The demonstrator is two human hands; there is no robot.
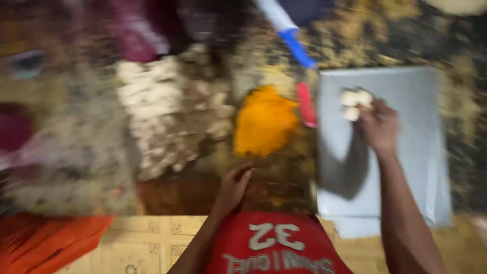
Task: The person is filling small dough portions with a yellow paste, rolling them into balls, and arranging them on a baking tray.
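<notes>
The whole view is motion-blurred. My right hand (379, 124) reaches out over a pale grey sheet (406, 167) on the ground and is closed on a small whitish lump (354, 101). Nearer to me, my left hand (234, 186) rests, fingers loosely curled, on a dark brown surface just below a mound of bright orange powder (264, 122). It holds nothing that I can see. My red-clothed knee (276, 243) is at the bottom centre.
A heap of whitish pieces (167, 111) lies left of the orange mound, with a greyish heap (66, 152) further left. A red stick (306, 104) and a blue-and-white one (291, 35) lie near the sheet's left edge. Orange cloth (45, 241) is at bottom left.
</notes>
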